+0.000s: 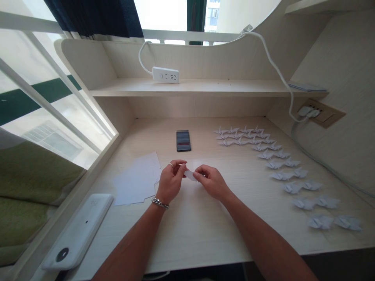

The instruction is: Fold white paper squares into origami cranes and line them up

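A small piece of folded white paper (191,176) is held between my two hands, just above the middle of the desk. My left hand (172,177), with a ring and a chain bracelet at the wrist, pinches its left end between thumb and fingers. On the other end, the thumb and curled fingers of my right hand (211,180) are closed. My fingers cover part of the paper, so its full shape is hidden. Several white paper cranes (274,155) stand in rows to the right. Loose white paper sheets (136,179) lie overlapping beside my left hand.
Beyond my hands lies a phone (183,141) with a blurred screen. A long white device (80,230) sits at the desk's left edge. On the shelf (205,86) rests a white power strip (165,75). A white cable (274,64) hangs to the wall socket (320,112).
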